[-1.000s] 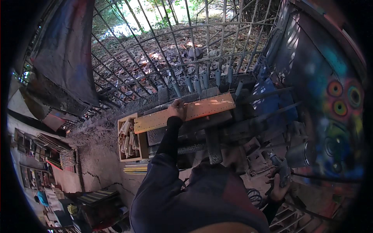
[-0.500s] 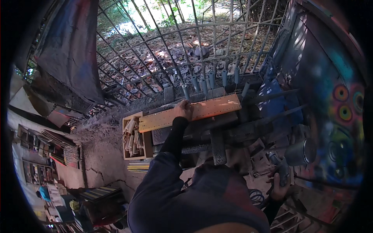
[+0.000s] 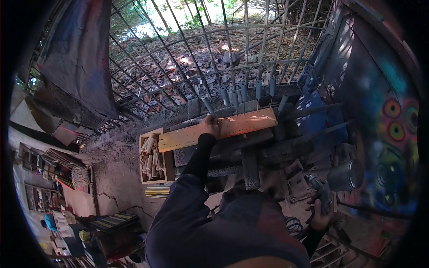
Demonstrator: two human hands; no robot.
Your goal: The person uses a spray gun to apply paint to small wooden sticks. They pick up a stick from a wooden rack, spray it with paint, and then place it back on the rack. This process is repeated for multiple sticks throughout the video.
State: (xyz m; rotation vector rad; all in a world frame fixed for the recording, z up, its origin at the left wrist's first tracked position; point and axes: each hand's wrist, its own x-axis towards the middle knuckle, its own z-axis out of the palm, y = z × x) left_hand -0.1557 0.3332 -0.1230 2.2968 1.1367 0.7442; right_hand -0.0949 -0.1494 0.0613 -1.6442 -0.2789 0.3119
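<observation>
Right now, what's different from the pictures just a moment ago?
The grey tube nearest the left hand tips farther left. The camera's view also shifted since the first picture, so the whole row looks a bit farther right. Nothing was visibly picked up or let go.

The left hand stays at the orange board, the right hand keeps the spray gun, and the other tubes stand as before.

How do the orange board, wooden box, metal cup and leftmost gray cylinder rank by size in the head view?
1. Orange board, clearly the longest
2. Wooden box
3. Metal cup
4. Leftmost gray cylinder, easily the smallest

That's apparent size only; nearness to the camera may enlarge the cup.
</observation>
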